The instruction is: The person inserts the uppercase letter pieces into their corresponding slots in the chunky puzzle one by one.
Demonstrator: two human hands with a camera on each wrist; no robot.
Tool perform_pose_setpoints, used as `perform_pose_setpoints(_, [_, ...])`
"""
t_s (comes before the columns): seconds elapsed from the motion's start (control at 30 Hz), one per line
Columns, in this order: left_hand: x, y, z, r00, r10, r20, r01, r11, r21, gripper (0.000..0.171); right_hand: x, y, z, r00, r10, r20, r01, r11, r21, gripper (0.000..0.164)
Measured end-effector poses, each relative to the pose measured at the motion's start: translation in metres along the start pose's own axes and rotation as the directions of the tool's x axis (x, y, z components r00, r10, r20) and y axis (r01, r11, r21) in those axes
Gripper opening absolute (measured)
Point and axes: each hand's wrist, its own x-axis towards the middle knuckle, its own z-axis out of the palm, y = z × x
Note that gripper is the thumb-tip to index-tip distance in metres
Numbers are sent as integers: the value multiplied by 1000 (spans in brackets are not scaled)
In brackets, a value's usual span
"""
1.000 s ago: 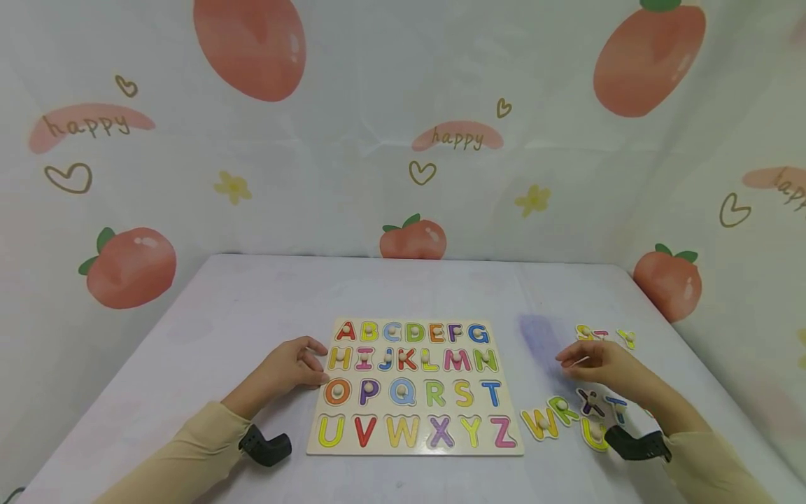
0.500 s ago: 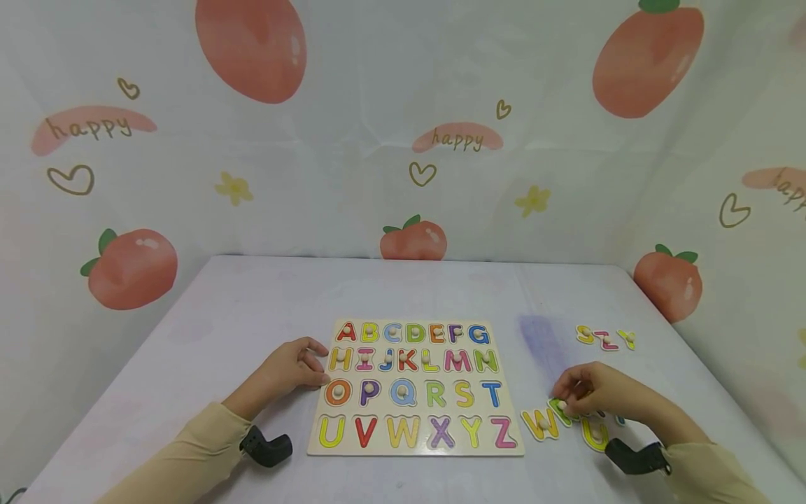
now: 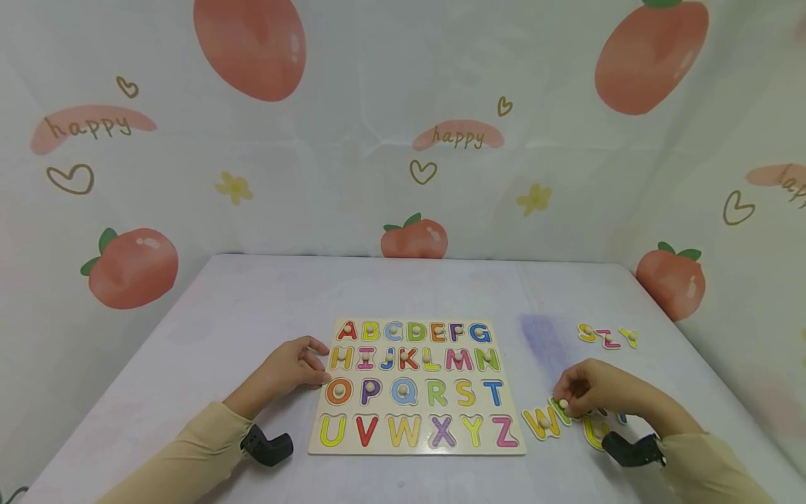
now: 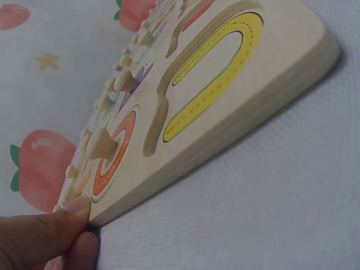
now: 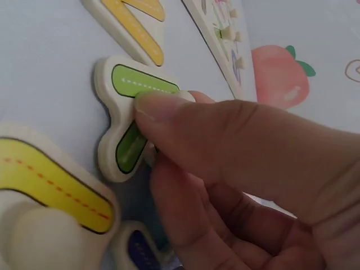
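In the head view my left hand (image 3: 287, 365) rests at the left edge of a wooden alphabet puzzle board (image 3: 415, 413). The left wrist view has the thumb (image 4: 56, 225) touching the board's edge beside the orange O. My right hand (image 3: 604, 388) is over the loose letters right of the board. Its thumb and fingers pinch the knob of the green letter R (image 5: 143, 81), which lies among them. A yellow W (image 3: 541, 423) sits just left of the R and a yellow U (image 3: 594, 432) nearer me. Other pieces there are partly hidden under the hand.
Knobbed letters A to Q fill the board's upper slots; the slots from R to Z hold no pieces. Farther back on the white table (image 3: 264, 294) lie a yellow S (image 3: 586, 332), a pink Z (image 3: 607, 339) and a yellow Y (image 3: 628, 337). A printed cloth (image 3: 327, 189) hangs behind.
My right hand has come down and toward me from above the letters and taken hold of the R's knob, uncovering the pink Z behind. The left hand has stayed at the board's edge.
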Motion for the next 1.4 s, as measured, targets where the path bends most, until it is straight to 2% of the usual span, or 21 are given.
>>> perform_pose_setpoints(0.13, [0,1,0,1000,4,2,-4,1000,2,47,0,-9,-5,1000,3,-18,-3,1000,-2,12])
perform_pose_setpoints(0.3, [0,2,0,1000,-8,4,8,1000,1,48,6,-27,-12,996,-62,-63,61,998,-17,16])
perform_pose_setpoints(0.43, [1,1,1,1000,-26,0,26,1000,-7,48,19,-46,-9,990,-98,-99,96,995,-27,18])
perform_pose_setpoints(0.53, [1,1,1,999,-39,-4,39,999,-20,48,30,-65,0,987,-98,-129,93,995,-39,19])
perform_pose_setpoints(0.7, [0,2,1,999,-35,-4,35,999,-19,48,52,-94,18,975,-147,-169,136,988,-74,14])
perform_pose_setpoints(0.87, [-1,3,1,1000,-31,-6,31,999,-8,50,75,-113,38,966,-176,-192,165,984,-74,11])
perform_pose_setpoints(1.0, [-1,4,0,1000,-23,-7,23,1000,-7,51,89,-120,54,963,-194,-188,189,981,-47,12])
perform_pose_setpoints(1.2, [-1,3,0,999,-33,-7,33,999,1,50,103,-125,74,972,-147,-182,144,989,-30,10])
perform_pose_setpoints(1.4, [0,1,0,1000,-21,-8,21,1000,9,50,108,-124,85,978,-107,-177,100,994,-47,10])
